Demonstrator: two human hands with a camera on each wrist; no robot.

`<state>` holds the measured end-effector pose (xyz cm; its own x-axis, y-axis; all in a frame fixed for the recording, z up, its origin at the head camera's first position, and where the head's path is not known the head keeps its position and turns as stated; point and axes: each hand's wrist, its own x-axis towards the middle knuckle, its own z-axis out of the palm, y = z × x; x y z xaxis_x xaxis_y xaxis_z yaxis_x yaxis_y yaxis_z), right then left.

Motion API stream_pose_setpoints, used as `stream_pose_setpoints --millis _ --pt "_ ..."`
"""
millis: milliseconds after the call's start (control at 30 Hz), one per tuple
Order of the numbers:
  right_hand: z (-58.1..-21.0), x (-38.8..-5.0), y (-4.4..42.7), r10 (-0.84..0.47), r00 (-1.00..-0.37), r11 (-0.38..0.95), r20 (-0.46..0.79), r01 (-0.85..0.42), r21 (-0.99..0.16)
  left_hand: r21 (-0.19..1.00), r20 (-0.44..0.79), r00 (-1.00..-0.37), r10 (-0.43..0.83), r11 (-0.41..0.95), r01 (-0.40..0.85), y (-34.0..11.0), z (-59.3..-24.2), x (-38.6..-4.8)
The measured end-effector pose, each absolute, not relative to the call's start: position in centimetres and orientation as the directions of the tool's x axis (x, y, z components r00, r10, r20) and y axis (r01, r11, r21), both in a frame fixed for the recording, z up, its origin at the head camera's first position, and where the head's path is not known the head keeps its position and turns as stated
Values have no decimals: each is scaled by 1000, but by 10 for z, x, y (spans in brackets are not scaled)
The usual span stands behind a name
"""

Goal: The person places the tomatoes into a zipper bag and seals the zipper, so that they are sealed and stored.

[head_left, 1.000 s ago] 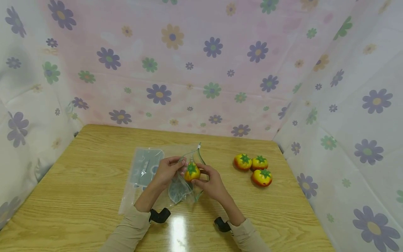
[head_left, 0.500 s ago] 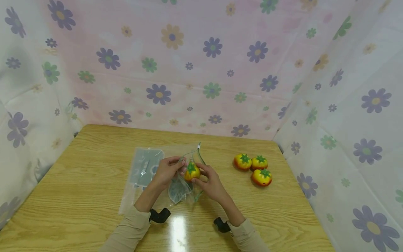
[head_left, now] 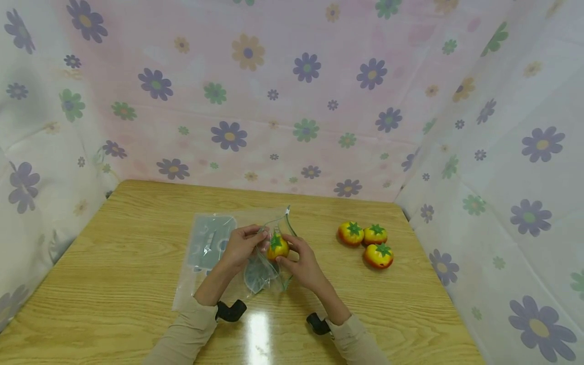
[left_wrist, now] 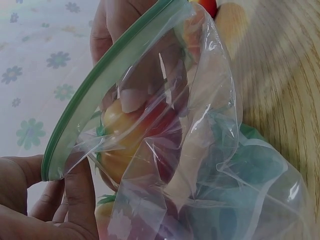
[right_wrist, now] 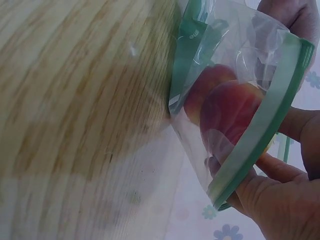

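Note:
A clear zip bag (head_left: 212, 243) with green zip edges lies on the table, its mouth spread toward the right. My left hand (head_left: 239, 248) pinches one edge of that mouth between thumb and fingers. At the opening, my right hand (head_left: 305, 263) holds a yellow-and-red toy tomato (head_left: 279, 249) with a green star-shaped leaf. In the right wrist view this tomato (right_wrist: 227, 112) is behind the plastic, just inside the green zip strip (right_wrist: 265, 130). A second red fruit (right_wrist: 197, 92) shows deeper in the bag, partly hidden.
Three more toy tomatoes (head_left: 376, 246) sit grouped on the wooden table (head_left: 114, 263) to the right of the hands. Flowered cloth (head_left: 274, 111) hangs behind the table and at both sides. Black wrist cameras (head_left: 231, 311) are strapped at both sleeves.
Both hands stay almost where they were, still at the bag's mouth. The right hand and tomato have shifted very slightly left; the head view has moved a little too.

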<state>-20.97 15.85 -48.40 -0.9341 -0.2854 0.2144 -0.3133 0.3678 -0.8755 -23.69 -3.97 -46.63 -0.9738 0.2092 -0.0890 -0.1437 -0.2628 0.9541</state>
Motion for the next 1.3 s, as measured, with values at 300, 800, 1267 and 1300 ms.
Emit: stream_pose_setpoints --millis 300,800,1267,1300 --pt "-483 -211 155 -290 -933 381 212 -316 -869 958 -101 -973 207 -245 -151 -40 -465 -238" --pt "-483 -213 154 -354 -917 381 186 -323 -866 955 -118 -973 201 -247 -167 -41 -467 -238" --pt "-480 -211 146 -367 -912 350 186 -320 -880 954 -107 -971 214 -253 -161 -41 -467 -238" --pt "-484 -212 146 -372 -908 351 193 -330 -876 954 -104 -971 215 -254 -158 -41 -468 -239"
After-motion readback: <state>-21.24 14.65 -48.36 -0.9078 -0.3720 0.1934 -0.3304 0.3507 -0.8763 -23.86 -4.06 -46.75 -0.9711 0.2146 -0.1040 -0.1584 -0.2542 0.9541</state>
